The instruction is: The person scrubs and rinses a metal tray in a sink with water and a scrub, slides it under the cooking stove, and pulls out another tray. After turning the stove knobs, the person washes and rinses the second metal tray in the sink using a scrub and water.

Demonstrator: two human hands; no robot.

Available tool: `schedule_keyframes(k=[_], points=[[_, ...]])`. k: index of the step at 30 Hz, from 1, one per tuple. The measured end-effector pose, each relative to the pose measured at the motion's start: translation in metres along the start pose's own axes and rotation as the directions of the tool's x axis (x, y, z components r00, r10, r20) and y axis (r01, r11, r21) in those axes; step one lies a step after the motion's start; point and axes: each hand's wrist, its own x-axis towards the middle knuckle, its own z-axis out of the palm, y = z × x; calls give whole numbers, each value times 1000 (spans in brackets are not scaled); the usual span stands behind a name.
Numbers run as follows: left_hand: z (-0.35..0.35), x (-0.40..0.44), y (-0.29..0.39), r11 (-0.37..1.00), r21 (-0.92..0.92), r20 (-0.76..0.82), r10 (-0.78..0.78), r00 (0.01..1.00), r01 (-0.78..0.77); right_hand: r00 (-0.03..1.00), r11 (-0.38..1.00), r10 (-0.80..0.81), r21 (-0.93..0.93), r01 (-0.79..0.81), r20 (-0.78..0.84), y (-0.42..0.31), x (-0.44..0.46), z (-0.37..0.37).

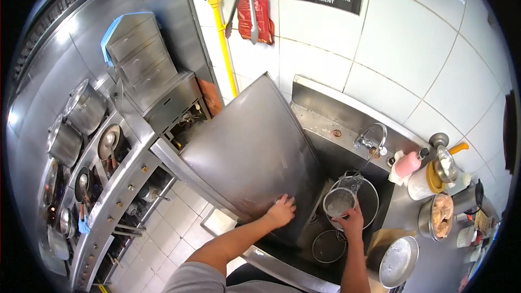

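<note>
My left hand [281, 211] presses against a large flat metal panel [249, 146] that leans into the sink, its fingers curled round something I cannot make out. My right hand [351, 221] grips a round bowl [340, 202] by its lower rim, over the sink [347, 163]. Water runs from the curved faucet [380, 130] and splashes beside the bowl. Behind the bowl lies a larger round container [371, 202], and a smaller round item [329, 246] sits lower in the sink.
A pink bottle [406, 165], a white container with a yellow rim [425, 182], a pot of food [436, 216] and a metal pan [399, 262] stand on the right counter. On the left, a stove [122, 184] holds pots and pans.
</note>
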Motion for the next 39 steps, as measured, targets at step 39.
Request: schedule_keyframes(k=[39], points=[[-107,-96,-6,-120,-917,395,-403,825,381,521,586,-526,-158,795,672,-297,47,-4]])
